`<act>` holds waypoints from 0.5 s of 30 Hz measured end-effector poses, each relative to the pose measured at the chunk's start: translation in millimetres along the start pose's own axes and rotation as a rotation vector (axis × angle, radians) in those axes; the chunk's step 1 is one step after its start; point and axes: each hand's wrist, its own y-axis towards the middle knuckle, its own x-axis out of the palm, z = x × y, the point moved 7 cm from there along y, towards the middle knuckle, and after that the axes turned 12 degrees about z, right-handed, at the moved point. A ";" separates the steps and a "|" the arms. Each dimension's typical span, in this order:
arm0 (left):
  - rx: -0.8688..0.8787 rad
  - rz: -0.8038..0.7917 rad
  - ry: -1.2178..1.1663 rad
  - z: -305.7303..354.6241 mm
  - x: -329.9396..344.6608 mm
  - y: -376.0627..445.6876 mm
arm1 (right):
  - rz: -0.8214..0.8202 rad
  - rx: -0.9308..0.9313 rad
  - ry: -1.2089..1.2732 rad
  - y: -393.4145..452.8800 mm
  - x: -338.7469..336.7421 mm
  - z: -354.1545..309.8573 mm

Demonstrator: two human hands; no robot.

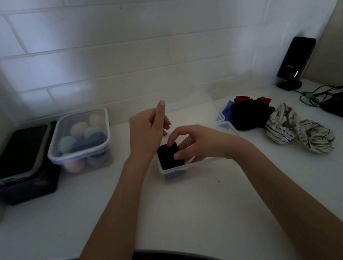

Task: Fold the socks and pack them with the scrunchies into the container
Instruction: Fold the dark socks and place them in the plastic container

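A small clear plastic container (pixel 171 170) stands mid-table with a folded black sock (pixel 167 156) inside its left end. My right hand (pixel 197 143) hovers over the container, its fingertips touching the sock's top and side. My left hand (pixel 148 130) is lifted just left of the container, fingers loosely curled, one finger raised, holding nothing. To the right lie a heap of dark socks or scrunchies, black and red (pixel 251 114), and two striped white scrunchies (pixel 297 130). A clear lid (pixel 195 106) stands behind the container.
A lidded clear box of pastel egg-shaped sponges (pixel 80 139) sits at left, beside a phone on a dark box (pixel 18 154). A black device on a stand (pixel 295 61) and cables (pixel 315 93) occupy the back right. A tiled wall runs behind the table.
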 end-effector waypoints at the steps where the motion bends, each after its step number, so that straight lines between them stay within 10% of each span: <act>1: -0.003 -0.012 0.010 -1.2 1.5 -0.7 | -0.010 -0.001 -0.035 0.7 1.6 0.8; 15: -0.002 -0.019 -0.001 -4.2 4.7 -0.7 | 0.053 -0.156 -0.631 -2.5 5.1 -18.5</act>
